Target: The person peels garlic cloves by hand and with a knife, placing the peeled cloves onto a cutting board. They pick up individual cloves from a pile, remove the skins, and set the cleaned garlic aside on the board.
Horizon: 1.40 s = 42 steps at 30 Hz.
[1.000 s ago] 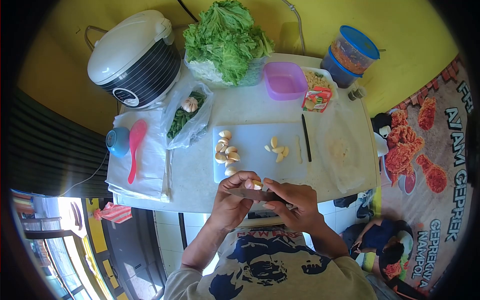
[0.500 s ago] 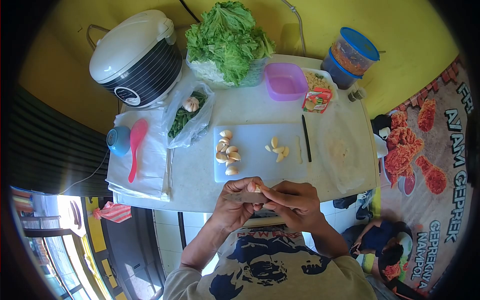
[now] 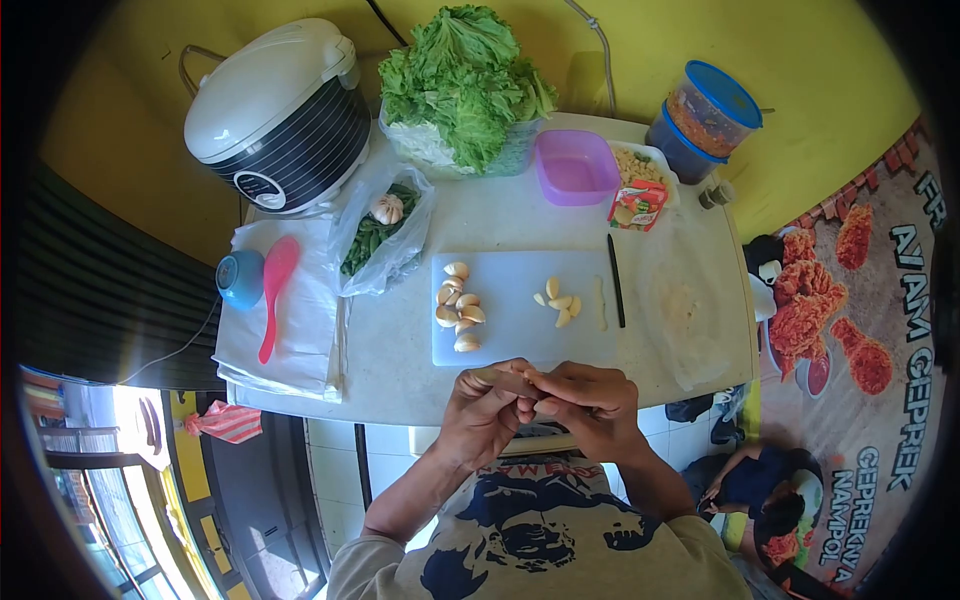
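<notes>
My left hand [image 3: 481, 412] and my right hand [image 3: 592, 400] meet in front of my chest, just past the table's near edge, both with curled fingers. Between them lies a small knife's blade [image 3: 516, 386], pointing left across my left fingers; its handle is hidden in my right hand. A garlic clove, mostly covered by fingertips, is pinched in my left hand against the blade. Beyond my hands, the white cutting board [image 3: 510, 300] carries a group of unpeeled garlic cloves [image 3: 460, 310] on its left and several peeled cloves [image 3: 562, 302] on its right.
A black stick-like item [image 3: 615, 281] lies beside the board. Behind stand a rice cooker [image 3: 280, 115], lettuce [image 3: 465, 90], a purple container [image 3: 577, 167] and blue-lidded tubs [image 3: 710, 105]. Left are a bag of greens [image 3: 385, 235] and a pink rice paddle [image 3: 277, 295]. Another person [image 3: 760, 485] sits lower right.
The knife blade has tilted and shows less of its flat side. My fingers have shifted over the clove, which is now more hidden. The view has moved slightly.
</notes>
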{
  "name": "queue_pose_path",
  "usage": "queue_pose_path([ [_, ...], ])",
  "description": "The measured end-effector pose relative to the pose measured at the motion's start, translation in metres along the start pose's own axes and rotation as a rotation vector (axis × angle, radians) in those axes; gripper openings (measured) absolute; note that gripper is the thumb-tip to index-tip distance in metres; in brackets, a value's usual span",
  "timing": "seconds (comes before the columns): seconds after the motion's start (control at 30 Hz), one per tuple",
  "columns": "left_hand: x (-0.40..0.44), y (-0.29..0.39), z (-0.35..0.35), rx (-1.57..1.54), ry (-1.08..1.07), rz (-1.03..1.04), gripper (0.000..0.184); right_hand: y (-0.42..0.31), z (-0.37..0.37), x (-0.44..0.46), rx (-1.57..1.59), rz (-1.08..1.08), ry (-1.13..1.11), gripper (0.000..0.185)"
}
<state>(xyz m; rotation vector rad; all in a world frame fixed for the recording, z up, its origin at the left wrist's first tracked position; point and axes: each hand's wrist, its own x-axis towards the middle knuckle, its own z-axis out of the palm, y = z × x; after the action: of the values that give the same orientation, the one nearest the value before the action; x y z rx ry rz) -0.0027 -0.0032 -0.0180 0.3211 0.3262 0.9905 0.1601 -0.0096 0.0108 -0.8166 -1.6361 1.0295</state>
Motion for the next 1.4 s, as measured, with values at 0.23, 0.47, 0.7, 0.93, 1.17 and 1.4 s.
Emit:
queue_pose_path([
  [0.23,0.011,0.001,0.01,0.214,0.059,0.191,0.019,-0.002,0.003,-0.005,0.493,0.343,0.142,0.03],
  [0.47,0.009,0.002,0.012,0.654,0.059,0.367,0.03,-0.003,0.006,-0.011,0.539,0.533,0.206,0.03],
  [0.7,0.007,0.002,0.008,0.788,0.102,0.402,0.023,-0.005,0.003,-0.014,0.621,0.539,0.262,0.031],
  [0.93,0.01,0.0,0.008,0.751,0.117,0.446,0.028,-0.005,-0.006,-0.019,0.579,0.453,0.325,0.033],
  [1.17,0.013,0.005,0.014,0.662,0.131,0.4,0.028,-0.012,-0.058,-0.019,-0.198,0.418,0.694,0.03],
  [1.4,0.012,0.006,0.01,0.632,0.124,0.383,0.027,0.011,-0.119,-0.047,-0.886,0.408,0.758,0.031],
])
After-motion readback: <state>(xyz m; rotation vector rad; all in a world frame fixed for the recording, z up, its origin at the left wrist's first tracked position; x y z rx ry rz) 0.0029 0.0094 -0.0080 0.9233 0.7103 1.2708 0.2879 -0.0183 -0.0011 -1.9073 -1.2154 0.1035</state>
